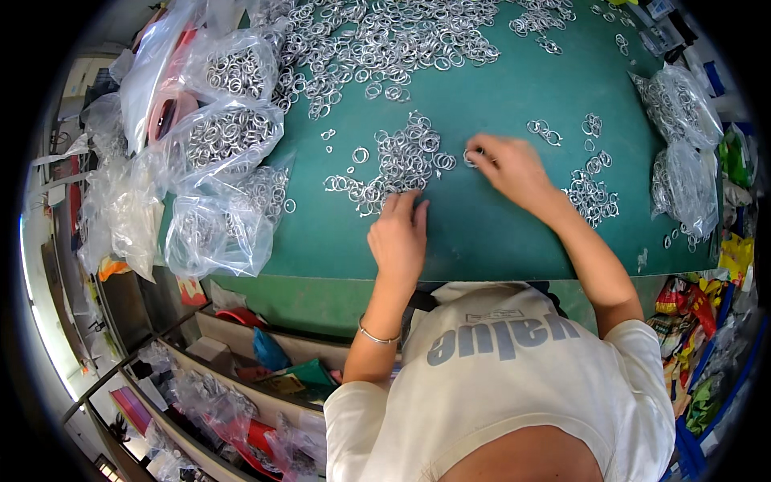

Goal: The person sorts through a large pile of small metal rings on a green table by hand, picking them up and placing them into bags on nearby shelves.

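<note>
A loose heap of small silver metal rings (408, 157) lies on the green table in front of me. My left hand (398, 237) rests at the heap's near edge, its fingertips touching the rings there and its thumb a little apart. To the right of the heap, my right hand (514, 173) pinches a silver metal ring (471, 159) between thumb and fingers, just above the tabletop. A smaller cluster of rings (593, 199) lies right of my right forearm. A single ring (361, 155) and tiny loose pieces lie left of the heap.
A broad spread of rings (385, 40) covers the far side of the green table (498, 241). Clear plastic bags of rings (229, 136) line its left edge, and more bags (679, 161) sit at the right. Below left stands an open drawer-like bin (257, 361) with wrapped items.
</note>
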Motion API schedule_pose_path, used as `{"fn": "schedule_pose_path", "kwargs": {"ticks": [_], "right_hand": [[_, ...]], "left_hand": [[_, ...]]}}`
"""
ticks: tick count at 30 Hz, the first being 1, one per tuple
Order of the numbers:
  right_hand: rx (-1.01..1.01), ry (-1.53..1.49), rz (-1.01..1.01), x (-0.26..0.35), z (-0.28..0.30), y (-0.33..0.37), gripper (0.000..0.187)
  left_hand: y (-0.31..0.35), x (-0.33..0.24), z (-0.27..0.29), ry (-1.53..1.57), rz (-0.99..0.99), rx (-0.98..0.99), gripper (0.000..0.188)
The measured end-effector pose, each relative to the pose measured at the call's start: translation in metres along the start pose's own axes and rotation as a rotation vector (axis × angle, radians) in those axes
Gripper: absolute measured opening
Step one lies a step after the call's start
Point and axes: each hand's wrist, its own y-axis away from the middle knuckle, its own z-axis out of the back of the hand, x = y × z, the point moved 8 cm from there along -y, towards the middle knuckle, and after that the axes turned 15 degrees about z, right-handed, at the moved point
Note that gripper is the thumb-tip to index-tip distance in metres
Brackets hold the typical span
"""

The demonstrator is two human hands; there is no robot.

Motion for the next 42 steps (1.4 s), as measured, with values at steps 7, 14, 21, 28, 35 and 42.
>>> {"fn": "schedule_pose_path", "kwargs": {"ticks": [7, 14, 21, 28, 35, 42], "right_hand": [[-0.055, 0.067, -0.105, 0.002, 0.026, 0.004, 0.018], [0.058, 0.13, 0.125, 0.022, -0.013, -0.012, 0.024], [0.004, 0.194, -0.099, 0.008, 0.033, 0.0, 0.021], [0.028, 0.206, -0.076, 0.021, 0.029, -0.013, 0.032], [0.022, 0.131, 0.273, 0.047, -0.032, -0.056, 0.03], [0.065, 0.134, 0.016, 0.007, -0.006, -0.038, 0.012]], "left_hand": [[-0.002, -0.02, -0.011, -0.011, -0.023, 0.025, 0.016], [-0.015, -0.02, -0.014, 0.012, -0.009, -0.07, 0.017], [-0.017, -0.024, -0.013, 0.007, -0.058, -0.146, 0.013], [-0.012, -0.016, -0.002, 0.109, -0.056, -0.148, 0.009], [-0.015, 0.071, 0.086, 0.233, 0.17, -0.476, 0.007], [-0.018, 0.109, 0.1, 0.104, 0.34, -0.527, 0.01]]}}
